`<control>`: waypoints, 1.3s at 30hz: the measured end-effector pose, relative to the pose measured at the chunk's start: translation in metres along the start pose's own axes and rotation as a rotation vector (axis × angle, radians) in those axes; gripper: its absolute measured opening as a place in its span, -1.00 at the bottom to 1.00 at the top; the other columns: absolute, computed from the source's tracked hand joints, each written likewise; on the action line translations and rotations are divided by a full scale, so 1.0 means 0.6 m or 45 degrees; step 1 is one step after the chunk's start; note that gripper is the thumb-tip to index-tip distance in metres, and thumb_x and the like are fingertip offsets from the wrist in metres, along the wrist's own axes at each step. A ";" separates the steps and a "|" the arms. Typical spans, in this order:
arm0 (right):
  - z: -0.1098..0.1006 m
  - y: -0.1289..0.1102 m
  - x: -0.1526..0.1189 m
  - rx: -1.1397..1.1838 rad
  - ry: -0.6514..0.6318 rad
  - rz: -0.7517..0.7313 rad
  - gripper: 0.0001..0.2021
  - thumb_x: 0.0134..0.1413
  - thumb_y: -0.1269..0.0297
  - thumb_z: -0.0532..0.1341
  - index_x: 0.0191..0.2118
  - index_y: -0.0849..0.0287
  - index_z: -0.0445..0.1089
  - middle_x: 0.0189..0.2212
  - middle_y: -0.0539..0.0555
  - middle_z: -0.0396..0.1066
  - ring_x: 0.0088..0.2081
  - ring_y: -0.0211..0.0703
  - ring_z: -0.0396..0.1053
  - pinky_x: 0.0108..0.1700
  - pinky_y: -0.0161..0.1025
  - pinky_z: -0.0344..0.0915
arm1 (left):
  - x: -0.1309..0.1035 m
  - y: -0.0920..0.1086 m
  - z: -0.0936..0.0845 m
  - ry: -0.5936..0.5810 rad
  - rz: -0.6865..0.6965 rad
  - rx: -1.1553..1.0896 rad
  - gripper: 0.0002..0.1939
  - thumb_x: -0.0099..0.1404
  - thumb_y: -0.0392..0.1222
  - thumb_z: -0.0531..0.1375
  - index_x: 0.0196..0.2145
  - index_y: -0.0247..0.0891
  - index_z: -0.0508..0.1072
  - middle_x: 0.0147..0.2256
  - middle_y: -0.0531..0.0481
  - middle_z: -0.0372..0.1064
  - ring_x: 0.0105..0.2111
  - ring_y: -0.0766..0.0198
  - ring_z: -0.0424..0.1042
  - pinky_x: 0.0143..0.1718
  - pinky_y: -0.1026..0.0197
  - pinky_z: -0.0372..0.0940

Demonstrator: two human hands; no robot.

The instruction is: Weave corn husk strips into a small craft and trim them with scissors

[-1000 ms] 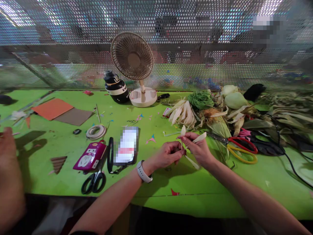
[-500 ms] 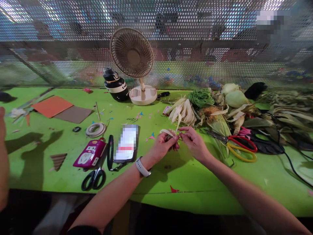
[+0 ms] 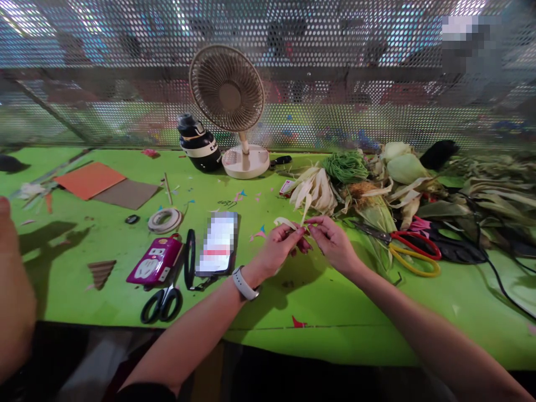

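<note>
Fingers of the left hand (image 3: 288, 241) are pinched on a strip of pale husk (image 3: 306, 207), and those of the right hand (image 3: 329, 239) close on it from the other side, the fingertips of both hands nearly meeting. The strip is held above the green table (image 3: 335, 312), in front of a bundle of dry husks (image 3: 316, 190). Scissors with red and yellow handles (image 3: 412, 254) lie to the right of the right hand. Left of the left hand are a phone (image 3: 218, 244), a purple case (image 3: 156, 260) and black-handled scissors (image 3: 161, 305). A fan (image 3: 228, 92) stands beside a black bottle (image 3: 199, 146) at the back.
</note>
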State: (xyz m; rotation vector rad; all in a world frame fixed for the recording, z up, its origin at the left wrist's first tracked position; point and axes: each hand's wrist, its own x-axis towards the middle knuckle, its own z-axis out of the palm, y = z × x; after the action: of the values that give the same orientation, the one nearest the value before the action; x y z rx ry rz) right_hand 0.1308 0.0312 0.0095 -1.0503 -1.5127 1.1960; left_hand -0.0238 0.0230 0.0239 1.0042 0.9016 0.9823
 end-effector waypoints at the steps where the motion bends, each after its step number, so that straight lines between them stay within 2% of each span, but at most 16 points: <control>1: 0.000 -0.002 0.000 0.002 0.001 -0.005 -0.73 0.12 0.09 0.15 -0.18 0.18 0.29 -0.52 -0.04 0.33 -0.48 -0.28 0.27 -0.43 -0.34 0.20 | 0.000 -0.001 0.000 0.011 0.006 -0.010 -0.70 0.13 0.02 0.26 -0.41 -0.29 0.35 -0.57 0.07 0.40 -0.58 0.42 0.31 -0.58 0.36 0.04; 4: -0.003 -0.013 -0.001 0.057 -0.022 0.044 -0.70 0.07 0.03 0.19 -0.22 0.18 0.30 -0.57 -0.08 0.27 -0.56 -0.34 0.17 -0.54 -0.38 0.11 | -0.001 -0.002 0.000 -0.004 -0.005 -0.006 -0.70 0.14 0.03 0.25 -0.43 -0.28 0.34 -0.60 0.11 0.32 -0.62 0.46 0.21 -0.57 0.35 0.02; 7: -0.008 -0.023 0.000 0.127 -0.076 0.142 -0.69 0.08 -0.02 0.17 -0.34 0.17 0.31 -0.63 -0.12 0.17 -0.64 -0.38 0.06 -0.62 -0.40 0.04 | -0.002 -0.003 0.002 -0.123 -0.003 0.099 -0.68 0.13 0.04 0.26 -0.37 -0.28 0.37 -0.60 0.12 0.30 -0.63 0.47 0.16 -0.58 0.34 0.01; 11: -0.010 -0.022 0.002 0.126 -0.038 0.042 -0.67 0.02 -0.02 0.21 -0.43 0.18 0.35 -0.57 -0.03 0.30 -0.55 -0.30 0.22 -0.52 -0.33 0.20 | -0.005 -0.005 0.000 -0.279 0.031 0.163 -0.71 0.17 -0.01 0.23 -0.28 -0.29 0.40 -0.54 0.07 0.37 -0.61 0.45 0.18 -0.56 0.32 0.02; 14: -0.010 -0.017 0.006 0.039 0.113 -0.046 -0.70 -0.01 0.01 0.25 -0.47 0.18 0.40 -0.53 0.01 0.35 -0.47 -0.25 0.27 -0.42 -0.29 0.24 | -0.009 -0.007 -0.003 -0.234 0.001 0.116 -0.73 0.25 -0.02 0.14 -0.37 -0.30 0.41 -0.56 0.03 0.38 -0.60 0.43 0.18 -0.55 0.30 0.02; 16: -0.011 -0.015 0.007 0.003 0.162 -0.056 -0.69 -0.04 0.00 0.27 -0.49 0.19 0.40 -0.55 0.00 0.31 -0.48 -0.26 0.23 -0.45 -0.31 0.20 | -0.011 -0.009 -0.004 -0.167 -0.018 0.065 -0.68 0.28 0.02 0.09 -0.41 -0.31 0.40 -0.56 0.02 0.38 -0.59 0.41 0.21 -0.54 0.29 0.05; 20: -0.017 -0.020 0.008 -0.035 0.142 0.039 -0.62 0.01 -0.07 0.21 -0.50 0.20 0.34 -0.69 -0.12 0.05 -0.63 -0.38 0.00 -0.61 -0.38 -0.03 | -0.011 -0.009 0.000 -0.128 -0.055 -0.017 -0.68 0.23 0.05 0.15 -0.37 -0.29 0.42 -0.49 0.00 0.42 -0.50 0.36 0.34 -0.49 0.30 0.13; 23: -0.023 -0.027 0.006 -0.083 0.111 0.050 -0.60 0.12 -0.08 0.10 -0.42 0.20 0.34 -0.67 -0.12 0.09 -0.63 -0.36 0.05 -0.60 -0.38 0.01 | -0.006 -0.008 0.001 -0.076 -0.011 -0.048 -0.71 0.15 0.03 0.24 -0.34 -0.28 0.42 -0.48 0.03 0.43 -0.50 0.38 0.35 -0.48 0.33 0.16; 26: -0.025 -0.028 0.006 -0.247 0.035 -0.046 -0.63 0.14 -0.03 0.10 -0.40 0.21 0.37 -0.55 -0.02 0.28 -0.49 -0.29 0.24 -0.48 -0.36 0.15 | 0.002 -0.010 -0.002 0.021 0.057 -0.068 -0.71 0.14 0.03 0.25 -0.35 -0.27 0.41 -0.50 0.04 0.44 -0.53 0.39 0.36 -0.47 0.32 0.20; 28: -0.024 -0.024 0.006 -0.362 -0.032 -0.105 -0.67 0.13 0.02 0.14 -0.40 0.21 0.39 -0.49 0.01 0.35 -0.45 -0.27 0.28 -0.43 -0.34 0.18 | 0.007 -0.013 -0.005 0.076 0.099 -0.055 -0.73 0.15 0.01 0.25 -0.37 -0.27 0.40 -0.50 0.04 0.45 -0.52 0.38 0.37 -0.43 0.31 0.22; 30: -0.022 -0.017 0.006 -0.429 -0.059 -0.134 -0.71 0.14 0.07 0.15 -0.39 0.21 0.40 -0.52 -0.01 0.36 -0.49 -0.28 0.27 -0.44 -0.35 0.17 | 0.011 -0.016 -0.007 0.118 0.119 -0.066 -0.73 0.15 0.00 0.25 -0.40 -0.28 0.39 -0.51 0.03 0.47 -0.53 0.37 0.39 -0.40 0.29 0.24; 33: -0.022 -0.013 0.006 -0.574 0.063 -0.218 -0.75 0.19 0.13 0.11 -0.37 0.19 0.39 -0.55 -0.01 0.34 -0.50 -0.26 0.27 -0.45 -0.33 0.18 | 0.014 -0.016 -0.008 0.171 0.115 -0.132 -0.74 0.14 -0.01 0.25 -0.39 -0.28 0.40 -0.50 0.01 0.50 -0.49 0.32 0.44 -0.32 0.24 0.28; 37: -0.017 -0.024 -0.004 -0.871 0.323 -0.627 -0.86 0.18 0.26 0.13 -0.30 0.19 0.38 -0.33 0.13 0.43 -0.25 -0.09 0.33 -0.19 -0.16 0.26 | 0.014 -0.012 -0.006 0.254 0.141 -0.208 -0.77 0.18 -0.04 0.22 -0.32 -0.26 0.44 -0.41 -0.02 0.54 -0.33 0.24 0.50 -0.14 0.16 0.27; 39: -0.007 -0.029 -0.013 -0.927 0.259 -0.699 -0.87 0.18 0.29 0.12 -0.31 0.18 0.38 -0.36 0.13 0.43 -0.27 -0.09 0.33 -0.20 -0.14 0.26 | 0.013 -0.012 -0.006 0.234 0.170 -0.270 -0.77 0.20 -0.04 0.20 -0.28 -0.26 0.45 -0.37 -0.03 0.55 -0.24 0.20 0.50 -0.09 0.13 0.26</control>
State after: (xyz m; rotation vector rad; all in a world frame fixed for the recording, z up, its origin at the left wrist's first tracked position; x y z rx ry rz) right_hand 0.1353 0.0217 0.0257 -1.0535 -1.9469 0.1370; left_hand -0.0231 0.0296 0.0152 0.8113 0.8682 1.2719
